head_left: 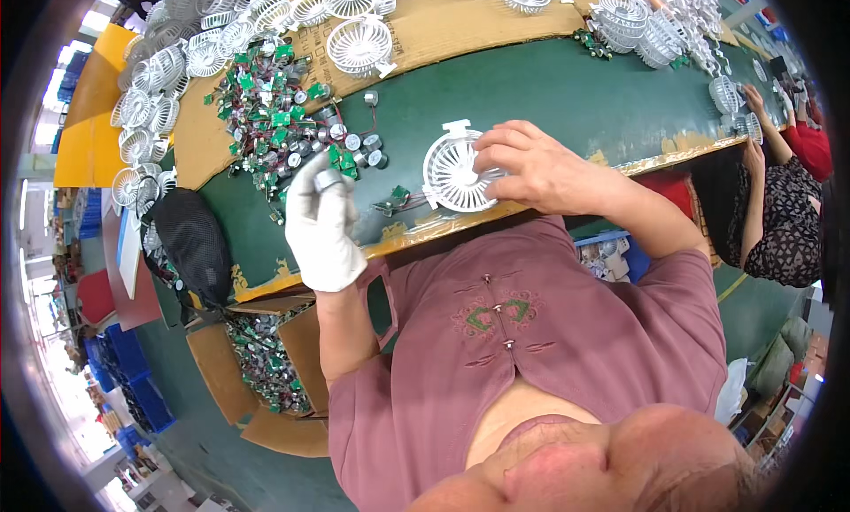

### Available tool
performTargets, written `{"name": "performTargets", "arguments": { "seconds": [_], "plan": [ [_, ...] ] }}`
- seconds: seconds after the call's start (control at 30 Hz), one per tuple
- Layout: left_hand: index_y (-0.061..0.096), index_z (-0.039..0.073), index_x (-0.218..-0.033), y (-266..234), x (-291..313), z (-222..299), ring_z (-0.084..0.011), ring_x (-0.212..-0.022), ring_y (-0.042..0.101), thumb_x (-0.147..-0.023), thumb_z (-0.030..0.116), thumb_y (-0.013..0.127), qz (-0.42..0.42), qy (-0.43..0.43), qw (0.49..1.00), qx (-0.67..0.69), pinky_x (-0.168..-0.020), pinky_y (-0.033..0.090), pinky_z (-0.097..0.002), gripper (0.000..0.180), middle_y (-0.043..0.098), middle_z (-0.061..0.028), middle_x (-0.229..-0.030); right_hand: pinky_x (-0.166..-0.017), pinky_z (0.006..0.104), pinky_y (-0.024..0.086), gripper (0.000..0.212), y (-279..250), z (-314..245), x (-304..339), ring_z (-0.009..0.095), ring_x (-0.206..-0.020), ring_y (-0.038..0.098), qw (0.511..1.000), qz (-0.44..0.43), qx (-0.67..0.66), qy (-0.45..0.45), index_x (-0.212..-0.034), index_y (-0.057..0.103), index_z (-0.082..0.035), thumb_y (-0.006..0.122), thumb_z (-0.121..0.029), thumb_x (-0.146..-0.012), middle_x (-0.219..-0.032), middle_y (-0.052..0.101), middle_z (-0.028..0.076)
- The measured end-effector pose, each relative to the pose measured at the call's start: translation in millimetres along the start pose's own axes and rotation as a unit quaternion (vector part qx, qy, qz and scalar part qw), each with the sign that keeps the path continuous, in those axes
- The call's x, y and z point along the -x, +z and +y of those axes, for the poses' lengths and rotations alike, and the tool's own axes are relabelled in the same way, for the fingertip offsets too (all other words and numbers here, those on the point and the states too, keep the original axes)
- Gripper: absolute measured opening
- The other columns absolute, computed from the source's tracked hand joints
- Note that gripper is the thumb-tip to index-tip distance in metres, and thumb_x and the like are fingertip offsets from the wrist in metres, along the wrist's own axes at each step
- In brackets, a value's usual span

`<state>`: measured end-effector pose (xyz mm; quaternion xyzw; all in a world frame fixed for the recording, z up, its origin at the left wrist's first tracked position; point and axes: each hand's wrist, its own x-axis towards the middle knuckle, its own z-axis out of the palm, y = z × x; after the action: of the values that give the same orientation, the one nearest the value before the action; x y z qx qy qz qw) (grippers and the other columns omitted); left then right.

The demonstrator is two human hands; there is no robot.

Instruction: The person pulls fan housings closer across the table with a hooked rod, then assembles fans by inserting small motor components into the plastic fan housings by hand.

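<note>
My left hand [323, 233], in a white glove, is closed in a pinch on a small grey cylindrical motor [328, 180] just above the table's near edge. Bare and curled, my right hand [542, 174] grips the right rim of a round white slatted fan housing [452, 171], which lies on the green table. Between the motor and the housing rests a small green circuit board [396, 199] with thin wires; whether it joins the held motor I cannot tell. A large heap of motors and wired boards [274, 127] lies beyond my left hand.
Many white fan housings [359, 45] stand on cardboard along the table's far and left sides. A black mesh bag [190, 246] hangs at the left edge. Below is an open carton [212, 370] of boards and motors. Another person [784, 220] works at the right.
</note>
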<state>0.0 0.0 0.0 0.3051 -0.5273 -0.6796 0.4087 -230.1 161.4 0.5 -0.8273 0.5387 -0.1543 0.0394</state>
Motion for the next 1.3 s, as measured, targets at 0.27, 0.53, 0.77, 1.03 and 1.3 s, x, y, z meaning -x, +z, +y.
{"name": "performTargets", "arguments": {
  "seconds": [0.27,0.53,0.77,1.03,1.3],
  "plan": [
    [0.055,0.002,-0.120,11,13,-8,-0.0037,-0.059,0.045,-0.086,0.004,0.060,0.009,0.013,0.999,-0.041,-0.051,0.036,-0.0156,0.035,0.058,-0.0033,-0.085,-0.086,0.0357,0.051,0.020,-15,6,-1,0.029,-0.111,0.055,0.969,0.161,-0.167,0.086,-0.084,0.063,-0.006,0.062,0.008,-0.070,-0.135,0.043,0.013],
    [0.060,0.001,-0.116,14,18,-17,-0.0078,-0.082,0.055,-0.081,-0.007,0.061,-0.059,0.043,0.994,-0.076,-0.070,0.048,-0.0211,0.036,0.059,-0.0022,-0.094,-0.083,0.0319,0.050,0.023,3,59,-14,0.024,-0.098,0.062,0.935,0.074,-0.325,0.123,-0.090,0.067,-0.004,0.051,0.008,-0.078,-0.109,0.064,0.010],
    [0.064,0.003,-0.111,16,20,-23,-0.0087,-0.078,0.057,-0.078,-0.005,0.068,-0.143,0.203,0.919,-0.305,-0.070,0.048,-0.0230,0.034,0.061,-0.0022,-0.090,-0.081,0.0328,0.050,0.025,13,49,-23,0.024,-0.092,0.062,0.936,0.175,-0.275,0.130,-0.099,0.063,-0.002,0.051,0.005,-0.079,-0.098,0.064,0.010],
    [0.061,0.014,-0.096,46,27,-24,-0.0269,-0.072,0.060,-0.073,0.013,0.068,-0.190,0.342,0.809,-0.438,-0.063,0.048,-0.0373,0.025,0.062,-0.0065,-0.080,-0.075,0.0397,0.048,0.034,5,-20,-36,0.031,-0.087,0.058,0.970,0.138,-0.190,0.065,-0.104,0.060,-0.006,0.068,-0.029,-0.080,-0.091,0.060,0.011],
    [0.062,0.009,-0.103,51,30,-13,-0.0289,-0.086,0.058,-0.069,0.022,0.075,-0.219,0.192,0.771,-0.566,-0.071,0.048,-0.0384,0.038,0.058,-0.0090,-0.096,-0.074,0.0372,0.041,0.018,3,-10,-30,0.024,-0.080,0.056,0.982,0.169,0.020,0.078,-0.087,0.058,-0.008,0.067,-0.017,-0.075,-0.080,0.057,0.006]
  ]
}}
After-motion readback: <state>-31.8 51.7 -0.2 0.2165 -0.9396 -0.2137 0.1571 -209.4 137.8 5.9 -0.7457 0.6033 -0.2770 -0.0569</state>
